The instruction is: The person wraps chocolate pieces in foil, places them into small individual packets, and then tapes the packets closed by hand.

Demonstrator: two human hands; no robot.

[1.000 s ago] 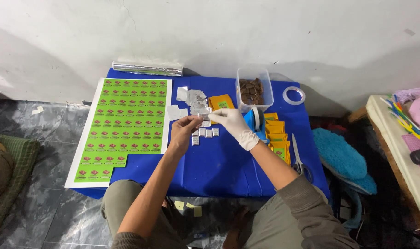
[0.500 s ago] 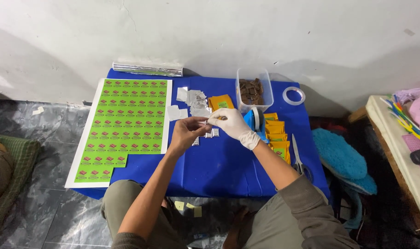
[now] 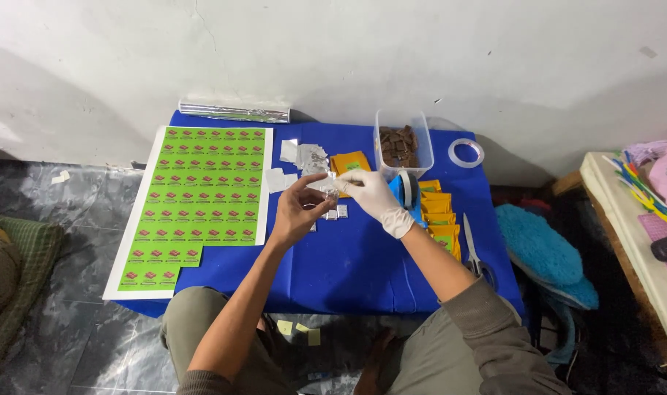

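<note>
My bare left hand (image 3: 295, 208) and my white-gloved right hand (image 3: 374, 194) meet over the blue table (image 3: 348, 256), both pinching a small piece of silver foil (image 3: 326, 186) between their fingertips. Just below the hands lies a short row of small foil-wrapped squares (image 3: 333, 213). Loose foil squares and white paper slips (image 3: 304, 157) lie behind the hands. A clear tub of brown pieces (image 3: 399, 144) stands behind my right hand.
A large green sticker sheet (image 3: 194, 197) covers the table's left side, with a foil roll (image 3: 234, 111) behind it. Orange packets (image 3: 439, 216), a blue tape dispenser (image 3: 406, 192), scissors (image 3: 471, 252) and a clear tape roll (image 3: 466, 151) lie on the right. A teal cushion (image 3: 538, 245) sits beyond the table.
Both hands lifted slightly up and away from the row of wrapped squares, keeping hold of the foil piece. My left fingers have curled more around it.
</note>
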